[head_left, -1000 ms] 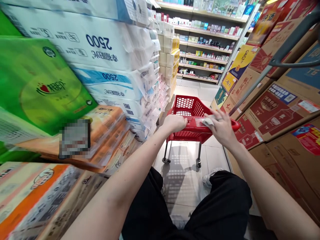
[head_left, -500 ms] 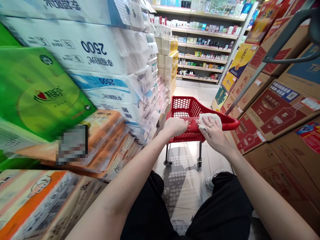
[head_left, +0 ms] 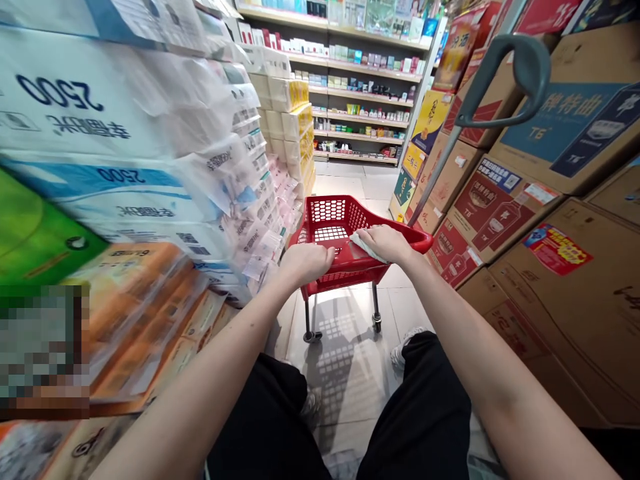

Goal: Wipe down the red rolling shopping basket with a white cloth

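Note:
A small red shopping cart [head_left: 334, 220] on castors stands in a narrow aisle in front of me. My left hand [head_left: 306, 261] is closed round the left part of its red handle bar. My right hand [head_left: 386, 243] rests on the right part of the bar and presses a white cloth [head_left: 364, 244] against it, fingers curled over the cloth. The cart's basket looks empty. My legs in black trousers show below.
Stacked tissue and paper packs [head_left: 150, 167] wall the left side. Cardboard cartons [head_left: 540, 220] are piled on the right, with a grey trolley handle [head_left: 505, 73] leaning over them. Shelves of small goods [head_left: 360, 87] cross the far end. A tiled floor strip [head_left: 350, 360] runs between.
My right hand with the cloth has slid along the handle bar and now lies flatter on it. My view has swung left and the cart sits slightly left of before.

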Demonstrator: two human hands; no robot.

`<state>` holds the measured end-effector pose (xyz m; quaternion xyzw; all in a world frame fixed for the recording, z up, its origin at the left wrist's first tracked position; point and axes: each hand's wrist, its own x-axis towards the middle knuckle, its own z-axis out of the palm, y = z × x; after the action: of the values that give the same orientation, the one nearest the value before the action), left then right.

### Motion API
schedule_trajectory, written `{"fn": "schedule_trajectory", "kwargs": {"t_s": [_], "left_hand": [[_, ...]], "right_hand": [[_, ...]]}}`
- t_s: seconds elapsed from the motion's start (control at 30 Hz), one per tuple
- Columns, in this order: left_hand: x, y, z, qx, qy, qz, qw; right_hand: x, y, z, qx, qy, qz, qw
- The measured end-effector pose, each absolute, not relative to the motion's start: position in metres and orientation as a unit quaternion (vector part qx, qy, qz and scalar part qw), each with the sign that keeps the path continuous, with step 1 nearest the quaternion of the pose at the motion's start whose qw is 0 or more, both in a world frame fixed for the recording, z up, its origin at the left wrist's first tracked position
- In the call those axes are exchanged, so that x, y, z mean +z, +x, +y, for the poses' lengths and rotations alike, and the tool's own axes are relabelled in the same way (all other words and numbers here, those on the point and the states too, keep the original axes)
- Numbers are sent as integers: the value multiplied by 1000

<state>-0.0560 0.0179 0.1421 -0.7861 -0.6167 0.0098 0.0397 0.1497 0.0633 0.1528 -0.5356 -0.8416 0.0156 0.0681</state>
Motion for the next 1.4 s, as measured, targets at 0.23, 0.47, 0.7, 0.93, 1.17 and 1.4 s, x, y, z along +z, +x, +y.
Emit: {"fn": "schedule_trajectory", "kwargs": {"t_s": [0.23, 0.47, 0.7, 0.93, 1.17, 1.4], "left_hand": [[141, -57, 23, 26, -767, -641, 30], [142, -48, 28, 32, -768, -638, 39], [144, -39, 32, 45, -773, -632, 33], [139, -39, 46, 36, -771, -636, 27], [137, -37, 50, 34, -775, -631, 22], [133, -29, 49, 2, -778, -629, 17]], "right_hand": [[155, 136, 52, -13, -549, -831, 90], [151, 139, 24, -65, -520, -840, 143], [160, 139, 64, 46, -567, -819, 68], [150, 137, 64, 18, -566, -819, 86], [137, 161, 25, -75, -551, -811, 182], [128, 220, 38, -67, -666, -727, 153]]}}
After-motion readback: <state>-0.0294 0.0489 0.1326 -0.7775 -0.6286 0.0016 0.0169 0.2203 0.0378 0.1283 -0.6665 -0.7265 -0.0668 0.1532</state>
